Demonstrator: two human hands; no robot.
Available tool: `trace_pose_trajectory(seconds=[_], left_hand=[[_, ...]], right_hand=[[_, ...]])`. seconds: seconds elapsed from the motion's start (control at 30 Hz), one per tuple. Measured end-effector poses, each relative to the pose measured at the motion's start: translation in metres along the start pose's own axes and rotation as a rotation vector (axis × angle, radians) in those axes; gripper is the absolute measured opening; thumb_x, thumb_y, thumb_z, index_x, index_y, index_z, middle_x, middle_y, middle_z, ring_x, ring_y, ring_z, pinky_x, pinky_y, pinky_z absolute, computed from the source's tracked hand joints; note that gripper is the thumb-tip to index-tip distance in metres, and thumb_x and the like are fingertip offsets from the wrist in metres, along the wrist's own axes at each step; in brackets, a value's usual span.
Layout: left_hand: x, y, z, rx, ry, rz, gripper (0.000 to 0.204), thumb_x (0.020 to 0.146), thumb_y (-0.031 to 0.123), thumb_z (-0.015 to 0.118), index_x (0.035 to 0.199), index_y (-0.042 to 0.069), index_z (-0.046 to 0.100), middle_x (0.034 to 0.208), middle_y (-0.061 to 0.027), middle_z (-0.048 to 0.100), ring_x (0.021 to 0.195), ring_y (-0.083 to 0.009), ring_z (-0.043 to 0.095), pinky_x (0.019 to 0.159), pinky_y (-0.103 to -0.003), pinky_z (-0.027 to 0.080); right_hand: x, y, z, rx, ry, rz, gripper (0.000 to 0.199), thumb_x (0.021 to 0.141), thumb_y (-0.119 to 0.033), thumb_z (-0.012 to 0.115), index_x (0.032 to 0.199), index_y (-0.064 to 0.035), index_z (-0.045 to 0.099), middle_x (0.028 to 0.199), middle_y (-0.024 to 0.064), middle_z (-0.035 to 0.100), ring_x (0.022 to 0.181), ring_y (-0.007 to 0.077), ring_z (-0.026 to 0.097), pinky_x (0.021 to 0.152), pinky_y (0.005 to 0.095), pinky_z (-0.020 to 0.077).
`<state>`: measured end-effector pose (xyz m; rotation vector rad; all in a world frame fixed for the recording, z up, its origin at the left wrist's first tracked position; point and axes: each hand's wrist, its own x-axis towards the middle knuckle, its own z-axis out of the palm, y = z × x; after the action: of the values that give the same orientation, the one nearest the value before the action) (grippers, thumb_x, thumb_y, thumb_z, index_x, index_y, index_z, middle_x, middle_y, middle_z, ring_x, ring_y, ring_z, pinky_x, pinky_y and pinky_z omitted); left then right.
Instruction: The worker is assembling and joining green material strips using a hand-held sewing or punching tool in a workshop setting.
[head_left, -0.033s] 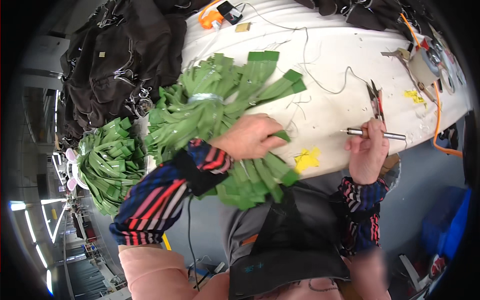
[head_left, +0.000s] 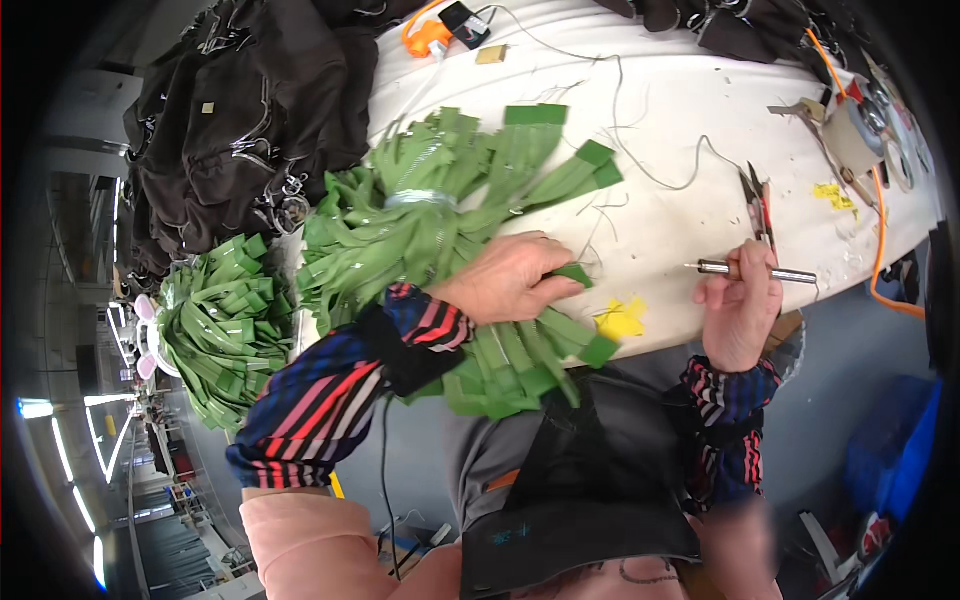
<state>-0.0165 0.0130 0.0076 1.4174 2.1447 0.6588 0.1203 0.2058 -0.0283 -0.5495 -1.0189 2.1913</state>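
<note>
A bundle of green zipper strips (head_left: 425, 235), bound by a clear band near its upper part, lies spread over the white tabletop. My left hand (head_left: 510, 280) rests on the bundle and is closed on one green zipper strip (head_left: 574, 273); the strip's darker end sticks out past thumb and fingers. On the right, my right hand (head_left: 738, 300) grips a silver pen-shaped tool (head_left: 790, 274). Its thin tip points left toward the strip, with a gap between them. Beyond that hand lie snips with red on the handle (head_left: 757, 205).
A second green bundle (head_left: 225, 330) lies at the left, below a heap of dark garments (head_left: 250, 110). Yellow scraps (head_left: 622, 318) lie near the table's front edge. A grey cord (head_left: 618, 120) crosses the white table (head_left: 680, 110). Tape rolls (head_left: 855, 135) stand at the right.
The whole picture has shifted slightly to the right. Both hands keep the same holds, and the strip's end and the tool's tip stay apart.
</note>
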Motion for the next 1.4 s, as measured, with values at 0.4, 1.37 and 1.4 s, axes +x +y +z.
trace_pose_trajectory(seconds=[0.4, 1.37, 1.4], left_hand=[[-0.034, 0.024, -0.009, 0.199, 0.185, -0.068, 0.076, 0.075, 0.019, 0.067, 0.137, 0.009, 0.024, 0.132, -0.0208, 0.033, 0.120, -0.0353, 0.036, 0.099, -0.038, 0.031], [-0.005, 0.015, 0.021, 0.121, 0.265, 0.049, 0.009, 0.080, 0.006, 0.058, 0.088, 0.002, 0.055, 0.079, -0.0097, 0.056, 0.069, -0.0221, 0.058, 0.063, -0.033, 0.045], [-0.007, 0.012, 0.020, 0.118, 0.271, 0.052, 0.009, 0.080, 0.006, 0.058, 0.088, 0.002, 0.055, 0.079, -0.0097, 0.056, 0.069, -0.0221, 0.058, 0.063, -0.033, 0.045]], right_hand=[[0.001, 0.003, 0.002, -0.032, -0.054, 0.010, 0.016, 0.088, -0.017, 0.054, 0.078, -0.0042, 0.051, 0.068, 0.0040, 0.052, 0.044, 0.0094, 0.045, 0.045, 0.0265, 0.0438], [-0.012, 0.030, 0.036, -0.193, -0.060, -0.065, 0.020, 0.088, -0.019, 0.056, 0.080, -0.0010, 0.055, 0.068, 0.0050, 0.057, 0.052, 0.0080, 0.051, 0.047, 0.0209, 0.0425], [-0.013, 0.032, 0.040, -0.197, -0.064, -0.068, 0.020, 0.088, -0.019, 0.056, 0.080, -0.0010, 0.055, 0.068, 0.0050, 0.057, 0.052, 0.0080, 0.051, 0.047, 0.0209, 0.0425]])
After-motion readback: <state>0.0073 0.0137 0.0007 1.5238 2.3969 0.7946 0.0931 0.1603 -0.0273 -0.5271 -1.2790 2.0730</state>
